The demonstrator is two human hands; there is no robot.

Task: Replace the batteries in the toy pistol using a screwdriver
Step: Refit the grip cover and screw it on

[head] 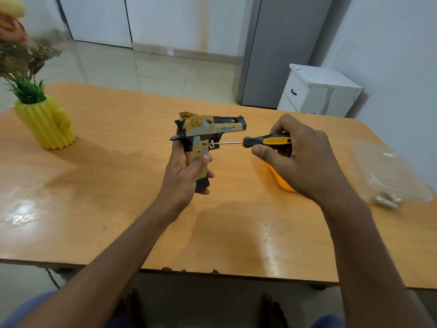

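Observation:
The toy pistol (205, 136), yellow, grey and black, is held upright above the wooden table (118, 185) with its barrel pointing right. My left hand (186, 176) wraps around its grip from behind, thumb across the side. My right hand (300, 157) holds a screwdriver (267, 141) with a black and yellow handle, lying level. Its thin metal shaft reaches left and its tip sits against the pistol's side just above the grip, near the trigger. Two batteries (389, 200) lie by the plastic box at the right.
A yellow cactus-shaped vase (47, 125) with a plant stands at the table's left. A clear plastic box (387, 171) lies at the right edge. An orange-yellow object (282, 181) is mostly hidden under my right hand. A white drawer cabinet (319, 91) stands beyond the table.

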